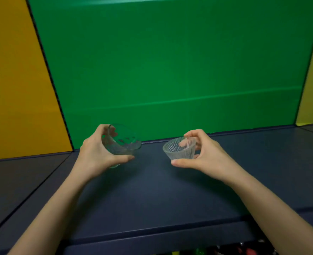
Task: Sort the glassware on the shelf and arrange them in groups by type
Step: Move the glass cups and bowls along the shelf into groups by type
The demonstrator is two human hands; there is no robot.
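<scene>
Two glasses are being carried at once, one in each hand, above the dark blue shelf [152,190] that is stretching across the lower half of the view under a green back panel [170,61]. No other glassware is showing on this stretch of shelf, so the step in hand seems to be bringing pieces here to start or fill groups.

Going down in size, the left hand [97,153] is wrapping thumb and fingers around a smooth clear bowl-shaped glass [121,142], which is tilting with its mouth turned up and to the left. It is hanging just above the shelf near the back edge. The right hand [205,157] is pinching a smaller ribbed cup [179,149], thumb under its base and fingers over the far rim, with the mouth tilting toward the left. It too is hovering off the surface; the two glasses are well apart.

Since they are looking like different types, the next move is probably calling for setting each upright in its own spot, kept apart, lowering gently so glass is not knocking the shelf.
</scene>
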